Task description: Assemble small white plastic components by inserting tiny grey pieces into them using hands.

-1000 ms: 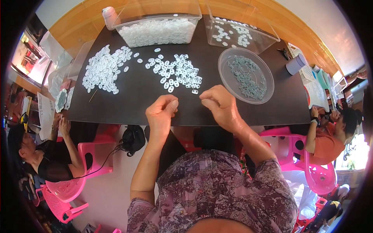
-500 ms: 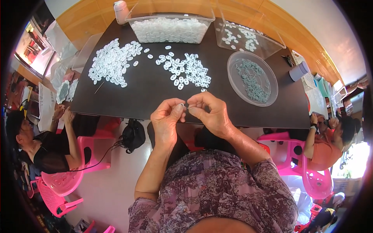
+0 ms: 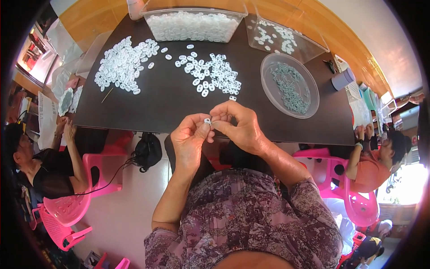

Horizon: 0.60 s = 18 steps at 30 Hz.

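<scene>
Over the table's near edge, my left hand pinches a small white plastic piece between thumb and index finger. My right hand meets it from the right, its thumb and fingertips closed right beside the piece. Whatever those right fingertips hold is too small to make out. Beyond my hands lies a loose pile of white oval pieces with holes. A bigger pile of like pieces spreads to the left. On the right, a round clear tray carries many small grey-green parts.
A clear bin full of white pieces stands at the back, beside another clear bin with fewer. A thin stick, dark pliers and a grey-purple cup are on the dark table. People sit on both sides.
My fingertips have come together, and the white piece now shows more clearly between them. The whole view has shifted slightly, with the table appearing a little higher and further left.
</scene>
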Each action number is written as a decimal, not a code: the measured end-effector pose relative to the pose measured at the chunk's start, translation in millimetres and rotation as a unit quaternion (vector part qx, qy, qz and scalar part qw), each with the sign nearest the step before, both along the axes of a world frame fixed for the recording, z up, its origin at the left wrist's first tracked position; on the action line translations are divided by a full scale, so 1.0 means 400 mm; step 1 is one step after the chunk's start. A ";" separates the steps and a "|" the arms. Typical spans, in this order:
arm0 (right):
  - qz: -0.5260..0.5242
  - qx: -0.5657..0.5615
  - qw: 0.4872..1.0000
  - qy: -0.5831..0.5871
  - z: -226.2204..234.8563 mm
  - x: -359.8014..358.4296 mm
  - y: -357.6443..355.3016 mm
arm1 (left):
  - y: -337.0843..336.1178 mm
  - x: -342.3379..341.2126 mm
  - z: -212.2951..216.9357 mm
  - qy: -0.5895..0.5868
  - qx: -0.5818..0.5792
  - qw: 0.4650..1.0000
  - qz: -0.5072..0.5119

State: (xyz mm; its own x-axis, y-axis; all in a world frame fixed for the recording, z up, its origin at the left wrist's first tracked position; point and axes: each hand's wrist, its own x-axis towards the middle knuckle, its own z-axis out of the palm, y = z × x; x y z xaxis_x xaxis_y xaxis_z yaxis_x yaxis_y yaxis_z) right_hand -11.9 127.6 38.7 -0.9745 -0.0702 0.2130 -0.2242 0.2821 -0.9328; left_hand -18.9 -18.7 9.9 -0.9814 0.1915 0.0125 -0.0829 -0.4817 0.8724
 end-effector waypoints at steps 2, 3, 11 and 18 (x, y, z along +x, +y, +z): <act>0.005 0.017 1.000 0.001 -0.001 -0.002 -0.001 | -0.003 0.001 -0.005 0.000 0.007 1.000 -0.004; 0.006 0.017 1.000 -0.001 -0.001 0.000 -0.001 | -0.005 0.002 -0.006 0.004 0.014 1.000 -0.010; 0.017 0.013 0.999 -0.045 0.001 0.006 -0.001 | -0.017 0.011 -0.012 0.013 -0.011 1.000 -0.007; 0.020 0.019 0.999 -0.042 -0.006 0.013 -0.006 | -0.018 0.027 -0.009 0.022 -0.060 0.998 0.007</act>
